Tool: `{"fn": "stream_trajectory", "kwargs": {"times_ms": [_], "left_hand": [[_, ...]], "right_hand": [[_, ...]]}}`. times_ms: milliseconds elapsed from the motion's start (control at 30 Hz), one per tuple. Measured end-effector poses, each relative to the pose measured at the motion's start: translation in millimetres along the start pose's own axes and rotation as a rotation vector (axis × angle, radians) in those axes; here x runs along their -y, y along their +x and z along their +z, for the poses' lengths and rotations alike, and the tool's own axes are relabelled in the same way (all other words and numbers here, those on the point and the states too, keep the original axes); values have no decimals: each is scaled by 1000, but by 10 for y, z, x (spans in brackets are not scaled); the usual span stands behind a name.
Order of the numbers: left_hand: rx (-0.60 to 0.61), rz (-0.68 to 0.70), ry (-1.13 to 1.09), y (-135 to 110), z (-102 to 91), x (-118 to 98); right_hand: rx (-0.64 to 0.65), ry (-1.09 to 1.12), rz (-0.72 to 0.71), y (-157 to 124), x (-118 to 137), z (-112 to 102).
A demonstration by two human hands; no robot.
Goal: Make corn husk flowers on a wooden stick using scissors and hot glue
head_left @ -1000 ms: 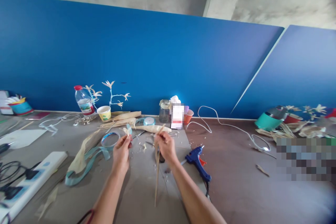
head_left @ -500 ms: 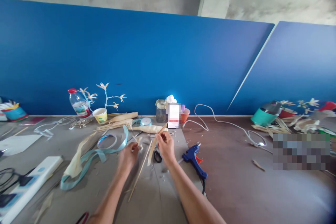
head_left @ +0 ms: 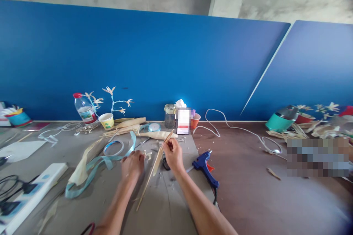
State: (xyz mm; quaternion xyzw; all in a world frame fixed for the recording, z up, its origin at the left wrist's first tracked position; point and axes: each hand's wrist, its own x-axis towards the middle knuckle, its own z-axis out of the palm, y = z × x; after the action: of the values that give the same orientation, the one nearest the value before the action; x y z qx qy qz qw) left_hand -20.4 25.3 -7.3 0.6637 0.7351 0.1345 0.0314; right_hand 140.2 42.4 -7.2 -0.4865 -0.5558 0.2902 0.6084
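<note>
My right hand (head_left: 173, 154) is closed around the upper end of a long thin stick with a strip of dried husk (head_left: 154, 170), which slants down to the left across the table. My left hand (head_left: 132, 163) is curled beside it, its fingers pinched on a small pale husk piece (head_left: 146, 155) close to the stick. A light blue ribbon (head_left: 96, 167) trails from behind my left hand toward the near left. Black scissors (head_left: 165, 164) lie partly hidden under my right hand.
A blue glue gun (head_left: 205, 167) lies right of my right arm, its white cable (head_left: 242, 130) looping back. A water bottle (head_left: 84, 109), a paper cup with a twig flower (head_left: 107, 120), a jar (head_left: 169, 116) and husks (head_left: 129, 125) line the wall. A power strip (head_left: 30, 192) sits near left.
My left hand dropped from the raised husk flower down toward the table and closer to the stick. The stick tilted from upright to slanting left. The view shifted slightly.
</note>
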Motion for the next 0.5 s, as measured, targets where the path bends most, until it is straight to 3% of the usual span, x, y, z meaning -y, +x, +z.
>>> {"fn": "stream_trajectory", "kwargs": {"times_ms": [100, 300, 500], "left_hand": [[-26, -13, -58, 9, 11, 8], [-222, 60, -280, 43, 76, 57], [-222, 87, -349, 62, 86, 46]], "right_hand": [[-1, -11, -5, -5, 16, -5], [-17, -43, -8, -4, 7, -15], [-20, -37, -8, 3, -29, -10]]}}
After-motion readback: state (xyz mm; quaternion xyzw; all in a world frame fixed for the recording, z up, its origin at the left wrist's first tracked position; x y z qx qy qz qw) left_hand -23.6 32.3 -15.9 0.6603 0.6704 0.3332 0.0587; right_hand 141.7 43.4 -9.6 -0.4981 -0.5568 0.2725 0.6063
